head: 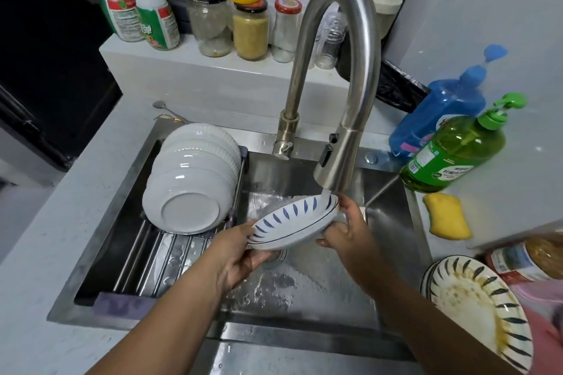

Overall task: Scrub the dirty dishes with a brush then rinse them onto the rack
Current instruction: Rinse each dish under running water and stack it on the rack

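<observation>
Single view only, so no overlap between views to record. Head-worn wide-angle camera, positioned above the front edge of the sink (307,335), facing forward and steeply down into the basin. Close range: both forearms enter from the bottom edge and the faucet (341,76) arches through the upper centre, its spout head near frame centre. Wide-angle distortion bends the counter (39,268) edges outward. Field of view reaches the rack (158,256) in the left part of the sink, the ledge (195,70) with jars behind the faucet at the top, and the soap bottles (451,146) on the right. Bottom-right corner is partly blocked by pink fabric near the lens.
</observation>
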`<state>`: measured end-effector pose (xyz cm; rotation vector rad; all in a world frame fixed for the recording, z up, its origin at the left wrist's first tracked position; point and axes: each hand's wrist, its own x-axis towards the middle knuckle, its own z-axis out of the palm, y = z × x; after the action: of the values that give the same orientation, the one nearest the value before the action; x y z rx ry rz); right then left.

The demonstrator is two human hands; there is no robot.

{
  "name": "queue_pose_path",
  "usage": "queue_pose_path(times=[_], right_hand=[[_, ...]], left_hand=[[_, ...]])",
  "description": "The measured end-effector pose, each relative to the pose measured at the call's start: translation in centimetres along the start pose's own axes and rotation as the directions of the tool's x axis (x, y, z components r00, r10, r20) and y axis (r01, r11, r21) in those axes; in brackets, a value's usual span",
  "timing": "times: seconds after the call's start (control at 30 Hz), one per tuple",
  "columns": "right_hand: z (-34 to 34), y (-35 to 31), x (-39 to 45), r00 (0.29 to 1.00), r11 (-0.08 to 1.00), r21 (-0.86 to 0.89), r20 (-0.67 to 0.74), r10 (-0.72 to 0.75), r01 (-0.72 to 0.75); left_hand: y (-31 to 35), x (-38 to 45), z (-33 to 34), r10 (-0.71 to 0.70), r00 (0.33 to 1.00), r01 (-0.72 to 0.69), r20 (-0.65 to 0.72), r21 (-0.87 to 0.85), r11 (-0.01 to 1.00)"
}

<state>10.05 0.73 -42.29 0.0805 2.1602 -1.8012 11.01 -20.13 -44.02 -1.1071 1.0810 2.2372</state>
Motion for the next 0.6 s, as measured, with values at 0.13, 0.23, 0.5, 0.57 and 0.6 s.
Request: queue_pose_path(times=[0.13, 0.23, 0.5, 0.57, 0.6], right_hand=[[0.4, 0.8, -0.6, 0.998, 1.0, -0.014, 0.054, -0.011, 0.012], [1.9, 1.7, -1.3, 0.999, 0.997, -0.062, -0.019, -0.04, 0.039], [8.3, 1.6, -0.5, 0.993, 0.999, 0.013, -0.112, -0.047, 0.049], [9.8, 0.7, 0.0, 0.995, 0.998, 0.045, -0.091, -0.046, 0.05], [10.5, 0.3, 0.3, 0.996, 0.997, 0.054, -0.073, -0.047, 0.051]], left_hand=[[0.6, 0.1, -2.1, -0.067, 0.997, 0.063, -0.046, -0.078, 0.995], [1.1, -0.5, -4.0, -0.05, 0.999, 0.048, -0.013, -0.136, 0.99], [3.0, -3.1, -9.0, 0.098, 0.983, -0.069, 0.157, -0.178, 0.982], [3.4, -3.4, -10.2, 0.136, 0.974, -0.101, 0.181, -0.192, 0.976], [3.5, -3.5, -10.8, 0.153, 0.971, -0.114, 0.185, -0.205, 0.972]])
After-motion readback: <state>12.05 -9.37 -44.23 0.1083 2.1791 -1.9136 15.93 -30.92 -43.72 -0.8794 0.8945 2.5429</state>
